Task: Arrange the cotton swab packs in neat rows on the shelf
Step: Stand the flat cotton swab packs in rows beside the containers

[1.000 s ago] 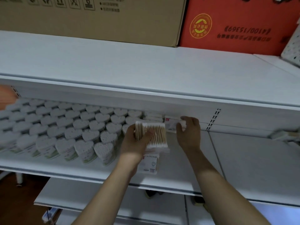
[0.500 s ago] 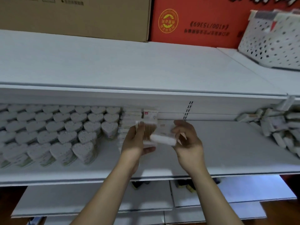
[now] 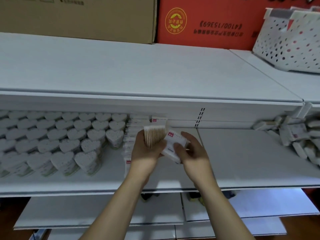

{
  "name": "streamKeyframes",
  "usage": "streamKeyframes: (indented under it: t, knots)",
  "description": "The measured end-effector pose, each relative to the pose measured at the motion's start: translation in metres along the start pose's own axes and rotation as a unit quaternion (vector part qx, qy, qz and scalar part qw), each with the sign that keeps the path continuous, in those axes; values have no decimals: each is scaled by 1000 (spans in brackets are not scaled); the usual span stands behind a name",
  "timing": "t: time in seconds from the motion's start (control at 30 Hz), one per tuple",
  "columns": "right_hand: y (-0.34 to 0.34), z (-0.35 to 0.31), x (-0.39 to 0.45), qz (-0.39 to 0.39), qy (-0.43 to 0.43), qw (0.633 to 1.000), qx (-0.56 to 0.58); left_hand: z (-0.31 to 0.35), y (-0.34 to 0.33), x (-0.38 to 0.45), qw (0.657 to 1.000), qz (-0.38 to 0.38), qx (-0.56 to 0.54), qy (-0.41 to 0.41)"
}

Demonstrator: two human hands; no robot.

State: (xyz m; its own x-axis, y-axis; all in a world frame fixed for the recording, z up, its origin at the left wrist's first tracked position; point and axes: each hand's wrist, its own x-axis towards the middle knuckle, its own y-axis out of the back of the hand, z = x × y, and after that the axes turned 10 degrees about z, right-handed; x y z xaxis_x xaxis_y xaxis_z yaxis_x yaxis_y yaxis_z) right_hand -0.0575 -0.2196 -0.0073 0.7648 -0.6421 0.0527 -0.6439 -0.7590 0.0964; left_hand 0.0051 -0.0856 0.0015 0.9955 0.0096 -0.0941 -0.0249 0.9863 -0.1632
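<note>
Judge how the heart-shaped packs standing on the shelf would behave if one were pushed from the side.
The heart-shaped packs stand upright on narrow bases, so one would probably tip. Packed closely, it would likely knock its neighbours. They look light.

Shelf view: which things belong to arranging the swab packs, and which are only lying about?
For the job:
left hand
right hand
wooden swab pack
labelled pack
row of packs
shelf

Lying about:
heart-shaped boxes
dotted basket
red carton

On the middle shelf [image 3: 242, 161], heart-shaped packs [image 3: 65, 139] stand in rows at the left, with a row of flat cotton swab packs [image 3: 136, 125] just to their right. A loose pile of packs [image 3: 297, 135] lies at far right. On the shelf above, two cartons [image 3: 83, 16] stand behind, with a perforated basket [image 3: 290, 44] to their right.
</note>
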Motion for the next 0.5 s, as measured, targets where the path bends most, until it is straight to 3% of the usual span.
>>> streamKeyframes:
  t: [0.13, 0.23, 0.4, 0.5]
  knots:
    - [-4, 10, 19, 8, 10, 1000, -3, 4, 8, 4, 998, 58, -19, 24]
    - [-8, 31, 45, 32, 64, 993, -92, 8, 19, 12, 995, 91, -25, 37]
    - [-39, 51, 85, 24, 191, 957, -217, 12, 30, 17, 995, 87, 1, 50]
    - [-59, 57, 104, 6, 215, 944, -249, 11, 36, 19, 995, 85, 7, 51]
